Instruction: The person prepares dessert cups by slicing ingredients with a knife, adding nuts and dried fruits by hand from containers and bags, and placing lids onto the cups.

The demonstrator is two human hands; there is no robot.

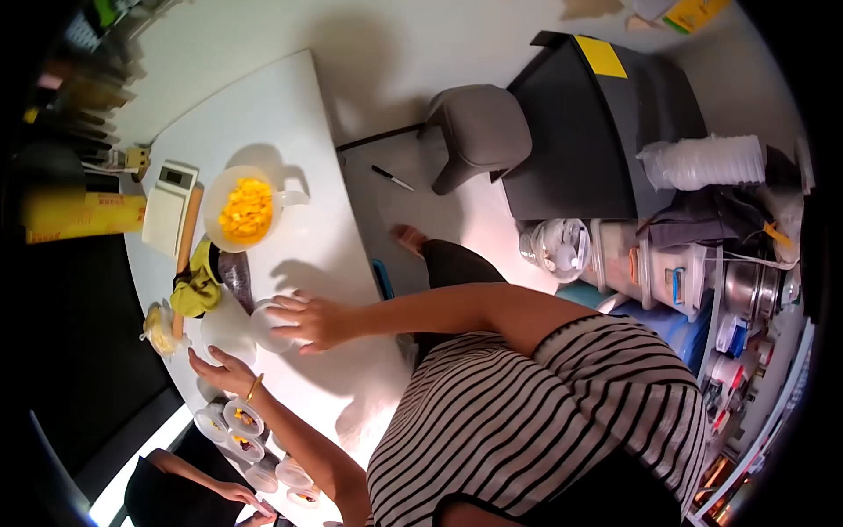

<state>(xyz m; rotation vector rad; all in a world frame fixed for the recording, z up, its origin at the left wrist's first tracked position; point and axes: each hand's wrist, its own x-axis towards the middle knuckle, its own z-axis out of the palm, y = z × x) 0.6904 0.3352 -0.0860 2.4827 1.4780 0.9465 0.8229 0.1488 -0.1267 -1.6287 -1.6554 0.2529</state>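
Looks partway, with plenty of yellow pieces (246,212) left in the jug (212,215) on the table (281,114) and some already in small tubs (233,407), touching a whitish cup (262,330) tabletop-side with right hand (307,321), can't tell if gripping, with left hand (226,372) uncurled nearby.

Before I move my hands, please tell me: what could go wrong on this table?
Your left forearm passes close to the cups and might knock one over. The jug has its handle pointing toward the table edge, so a passing arm could catch it. Your right hand is at a pale container close beside the bowl, so the two may bump.
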